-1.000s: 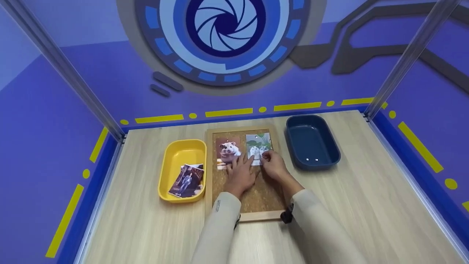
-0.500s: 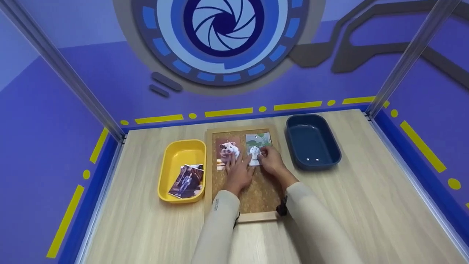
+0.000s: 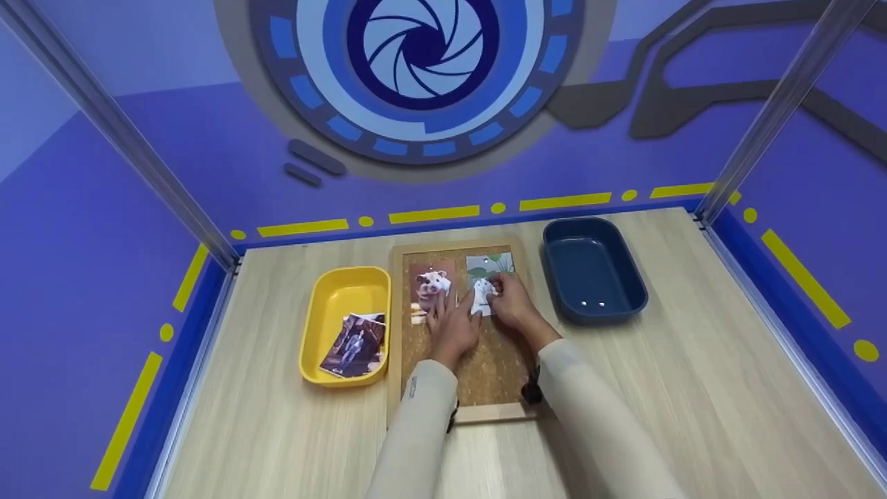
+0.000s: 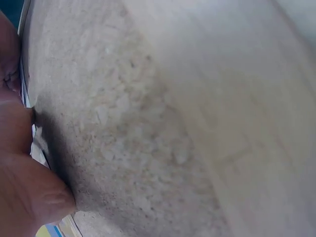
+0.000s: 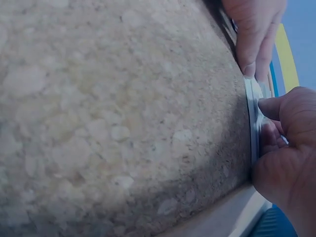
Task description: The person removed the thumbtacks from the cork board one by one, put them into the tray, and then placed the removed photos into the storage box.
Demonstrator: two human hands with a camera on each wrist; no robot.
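Two photos lie side by side on a cork board (image 3: 457,360) with a wooden frame. A hamster photo (image 3: 424,277) is on the left and a photo of small white animals with green leaves (image 3: 481,267) on the right, each with a small pin near its top. My left hand (image 3: 454,329) rests over their lower edges, fingers extended, thumb at the right photo. My right hand (image 3: 514,303) has its thumb and fingertips bent together at the right photo's right side, covering part of it. I cannot tell what these fingertips hold. Both hands (image 5: 252,34) meet at the photo in the right wrist view.
A yellow tray (image 3: 312,312) with several loose photos (image 3: 355,346) stands left of the board. On the right is a dark blue tray (image 3: 589,267) with two small bright spots inside. A printed purple wall (image 3: 277,201) stands behind the wooden table (image 3: 693,388).
My right hand has shifted slightly left and up over the right photo, covering more of it. My left hand stays at the photos' lower edges, with only small movement. Trays and board stay put.
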